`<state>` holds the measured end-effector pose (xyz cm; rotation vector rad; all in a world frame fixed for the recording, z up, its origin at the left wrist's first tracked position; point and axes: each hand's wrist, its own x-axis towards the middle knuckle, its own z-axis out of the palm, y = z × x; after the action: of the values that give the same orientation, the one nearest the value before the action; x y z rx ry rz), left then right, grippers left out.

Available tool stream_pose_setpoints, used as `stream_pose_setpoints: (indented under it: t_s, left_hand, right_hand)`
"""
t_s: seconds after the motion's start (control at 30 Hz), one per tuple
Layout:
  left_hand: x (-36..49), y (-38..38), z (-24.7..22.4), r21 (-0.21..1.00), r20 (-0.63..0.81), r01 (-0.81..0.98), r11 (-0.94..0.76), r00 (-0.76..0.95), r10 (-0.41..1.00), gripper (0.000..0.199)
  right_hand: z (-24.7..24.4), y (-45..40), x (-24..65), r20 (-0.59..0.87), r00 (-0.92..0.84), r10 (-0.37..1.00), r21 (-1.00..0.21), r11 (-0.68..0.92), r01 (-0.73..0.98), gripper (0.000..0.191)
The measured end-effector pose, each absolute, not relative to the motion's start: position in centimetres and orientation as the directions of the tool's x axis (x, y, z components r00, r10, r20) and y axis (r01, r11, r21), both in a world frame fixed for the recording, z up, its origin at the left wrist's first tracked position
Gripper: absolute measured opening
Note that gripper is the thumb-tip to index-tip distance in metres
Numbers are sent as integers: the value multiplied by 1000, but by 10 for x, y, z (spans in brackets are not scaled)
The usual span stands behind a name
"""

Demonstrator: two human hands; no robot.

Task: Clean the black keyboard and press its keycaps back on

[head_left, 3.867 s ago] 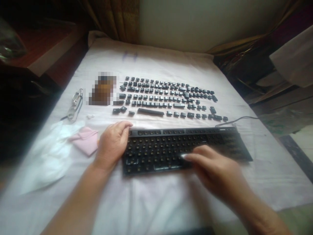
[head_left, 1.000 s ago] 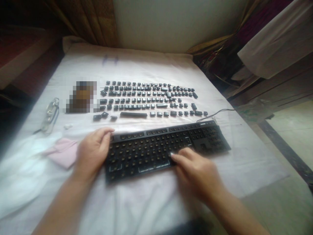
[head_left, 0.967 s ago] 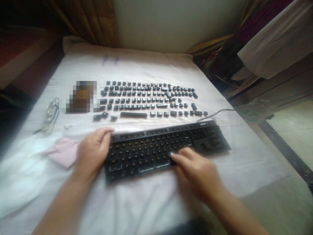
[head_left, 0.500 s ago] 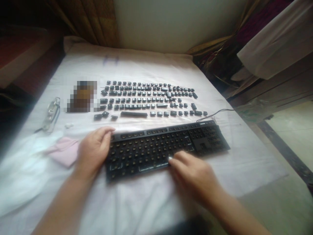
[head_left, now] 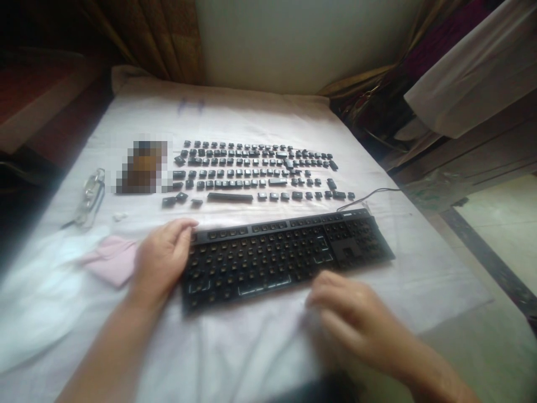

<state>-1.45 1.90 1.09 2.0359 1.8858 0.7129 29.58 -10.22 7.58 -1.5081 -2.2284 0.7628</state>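
A black keyboard (head_left: 268,254) with its keycaps off lies tilted across the cloth, its bare key posts showing. My left hand (head_left: 163,252) grips the keyboard's left end, thumb and fingers closed at the upper left corner. Just off the front edge of the keyboard is my right hand (head_left: 344,308), its fingers curled together and slightly blurred. Whatever those fingers hold, if anything, is too unclear to name. Behind the keyboard, loose black keycaps (head_left: 239,162) lie in rows, with the long space bar (head_left: 230,197) in the nearest row.
A pink cloth (head_left: 112,260) and white fabric (head_left: 37,296) lie at the left. Farther back are a clear object (head_left: 90,196) and a blurred-out item (head_left: 145,168). The keyboard's cable (head_left: 369,196) runs right across the white sheet (head_left: 260,120).
My right hand has pulled back from the keyboard's front edge, moving right and toward me. A small white bit showed at its fingertips before. My left hand keeps its grip.
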Motion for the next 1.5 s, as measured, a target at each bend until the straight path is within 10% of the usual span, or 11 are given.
stream_pose_setpoints:
  t_s: [0.3,0.77,1.17,1.5]
  left_hand:
    - [-13,19,12,511,147,855,-88,14,989,38]
    - [-15,19,10,514,172,850,-114,28,985,33]
    - [-18,19,8,502,165,858,-107,26,986,38]
    - [-21,19,-5,452,296,874,-179,42,954,37]
  right_hand:
    - [49,-91,301,272,-308,912,-347,391,852,30]
    - [55,-85,329,210,-297,932,-50,313,948,24]
    - [51,-88,332,225,-235,946,-120,266,956,24]
    - [52,-104,355,-77,49,996,-703,-89,706,24]
